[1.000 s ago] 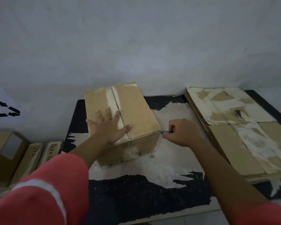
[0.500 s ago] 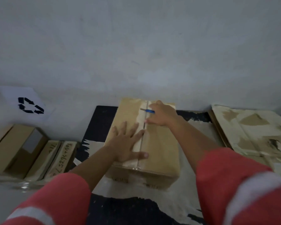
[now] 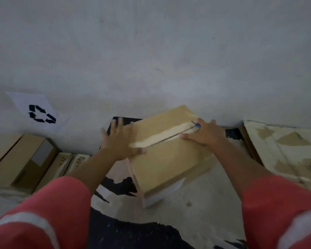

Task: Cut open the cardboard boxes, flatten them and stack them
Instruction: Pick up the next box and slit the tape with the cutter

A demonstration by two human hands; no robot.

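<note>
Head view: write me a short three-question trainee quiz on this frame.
1. True or false: the flattened cardboard stack lies to the right of the box.
2. Which hand holds the blue cutter at the taped seam? A) left B) right C) neither
3. Fill in: the white sheet on the wall shows a ____ symbol.
Key: 1 true; 2 B, the right hand; 3 recycling.

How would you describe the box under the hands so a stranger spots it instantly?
Below the grey wall lies a black-and-white worktop. The box stands at its middle, touched by the left hand and the right hand with its cutter. Unlike the flattened stack at right and boxes at left, it has pale tape on top.
</note>
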